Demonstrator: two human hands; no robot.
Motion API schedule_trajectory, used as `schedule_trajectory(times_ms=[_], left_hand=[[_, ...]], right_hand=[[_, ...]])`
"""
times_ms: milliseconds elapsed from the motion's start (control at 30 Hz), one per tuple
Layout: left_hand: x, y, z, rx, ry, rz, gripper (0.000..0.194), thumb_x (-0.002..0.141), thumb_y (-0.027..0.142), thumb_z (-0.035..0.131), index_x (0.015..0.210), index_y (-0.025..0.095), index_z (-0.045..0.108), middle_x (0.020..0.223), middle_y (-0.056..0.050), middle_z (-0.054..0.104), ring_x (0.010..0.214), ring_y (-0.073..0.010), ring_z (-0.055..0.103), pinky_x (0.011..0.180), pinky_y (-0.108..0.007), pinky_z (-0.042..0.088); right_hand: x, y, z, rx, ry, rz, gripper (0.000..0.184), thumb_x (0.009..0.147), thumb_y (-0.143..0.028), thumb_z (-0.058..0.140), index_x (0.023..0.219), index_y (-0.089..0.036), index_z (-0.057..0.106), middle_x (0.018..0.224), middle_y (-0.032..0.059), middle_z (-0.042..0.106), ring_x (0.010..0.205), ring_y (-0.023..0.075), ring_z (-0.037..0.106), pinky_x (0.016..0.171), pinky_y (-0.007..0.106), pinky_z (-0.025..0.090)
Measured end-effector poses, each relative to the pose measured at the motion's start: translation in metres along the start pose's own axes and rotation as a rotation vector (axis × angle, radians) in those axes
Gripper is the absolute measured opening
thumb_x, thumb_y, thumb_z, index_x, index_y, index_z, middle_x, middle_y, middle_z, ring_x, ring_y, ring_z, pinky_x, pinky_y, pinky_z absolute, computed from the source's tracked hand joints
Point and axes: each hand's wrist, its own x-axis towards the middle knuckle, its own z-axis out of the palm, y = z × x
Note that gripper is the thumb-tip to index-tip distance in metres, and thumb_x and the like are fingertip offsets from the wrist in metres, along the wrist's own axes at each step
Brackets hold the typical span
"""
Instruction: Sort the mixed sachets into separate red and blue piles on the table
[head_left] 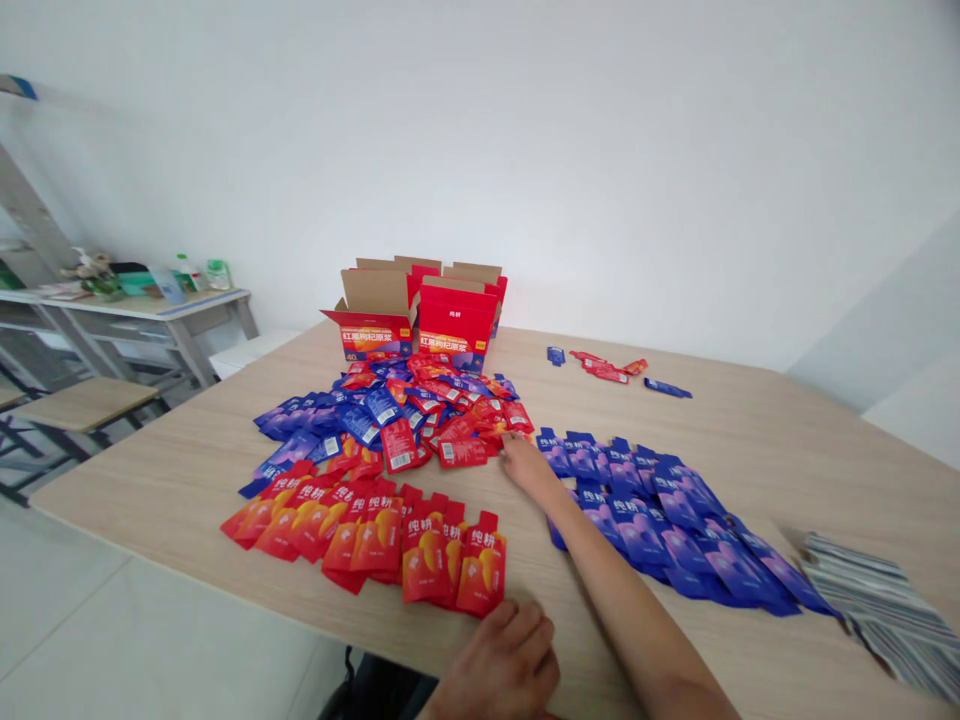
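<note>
My left hand [501, 660] is at the table's front edge with its fingers curled, closed on the lower corner of a red pouch [482, 565]. That pouch ends an overlapping row of red pouches [375, 530] with orange fruit prints. My right hand [523, 462] reaches forward to the right edge of a mixed heap of red and blue pouches [397, 445]. Its fingertips are drawn together at a red pouch [491, 415] there, partly hidden by the hand. Overlapping blue-purple pouches [630, 510] lie in rows to the right, partly behind my right forearm.
Open red-and-blue cardboard boxes [375, 335] stand behind the heap. Several loose red pouches [604, 370] and blue ones [667, 389] lie farther back. A striped cloth [877, 600] is at the right. Beyond the table, a side desk [172, 308] and stool [90, 402] stand at left.
</note>
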Motion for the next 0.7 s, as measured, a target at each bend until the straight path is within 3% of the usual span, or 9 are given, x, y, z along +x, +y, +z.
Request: schedule_trajectory(times_ms=[100,233,333,433,533,700], left_hand=[[0.000,0.003,-0.012,0.010,-0.008,-0.218,0.074,0.087,0.084,0.051,0.111,0.014,0.064,0.133,-0.012,0.062,0.134,-0.0308,0.048,0.109,-0.044,0.043],[0.000,0.008,-0.014,-0.005,-0.113,-0.524,0.093,0.079,0.091,0.051,0.124,0.012,0.062,0.149,-0.019,0.054,0.142,-0.0368,0.045,0.114,-0.051,0.045],[-0.001,0.010,-0.009,-0.111,-0.175,-0.590,0.090,0.081,0.088,0.055,0.126,0.011,0.063,0.154,-0.020,0.050,0.146,-0.0378,0.044,0.120,-0.053,0.041],[0.001,0.007,-0.009,-0.257,-0.217,-0.653,0.088,0.082,0.083,0.060,0.132,0.012,0.062,0.153,-0.018,0.052,0.147,-0.0368,0.044,0.125,-0.053,0.036],[0.007,0.003,-0.017,-0.400,-0.283,-0.717,0.090,0.081,0.078,0.066,0.145,0.016,0.055,0.152,-0.015,0.054,0.146,-0.0360,0.045,0.127,-0.054,0.034],[0.013,-0.001,-0.029,-0.500,-0.370,-0.752,0.085,0.083,0.068,0.072,0.150,0.019,0.052,0.151,-0.015,0.055,0.144,-0.0368,0.047,0.125,-0.057,0.036]], right_hand=[[-0.008,-0.009,-0.014,0.000,0.019,0.007,0.050,0.088,0.002,0.041,0.133,-0.005,0.061,0.131,0.0218,0.069,0.122,0.0269,0.066,0.101,0.031,0.046],[-0.030,-0.029,-0.038,-0.033,0.098,0.014,0.046,0.090,0.000,0.042,0.131,-0.007,0.062,0.122,0.0190,0.074,0.114,0.0262,0.069,0.097,0.032,0.048],[-0.053,-0.056,-0.046,-0.092,0.122,-0.064,0.046,0.094,-0.004,0.042,0.137,-0.011,0.059,0.124,0.0169,0.074,0.109,0.0254,0.071,0.094,0.033,0.051],[-0.071,-0.087,-0.042,-0.132,0.110,-0.238,0.048,0.095,-0.003,0.041,0.138,-0.013,0.059,0.128,0.0161,0.073,0.112,0.0242,0.070,0.101,0.034,0.049],[-0.080,-0.108,-0.033,-0.145,0.014,-0.352,0.045,0.092,-0.001,0.045,0.132,-0.014,0.063,0.125,0.0163,0.074,0.111,0.0240,0.071,0.100,0.034,0.050],[-0.087,-0.112,-0.027,-0.220,-0.208,-0.259,0.036,0.089,-0.004,0.054,0.121,-0.012,0.069,0.121,0.0178,0.074,0.111,0.0292,0.071,0.088,0.036,0.054]])
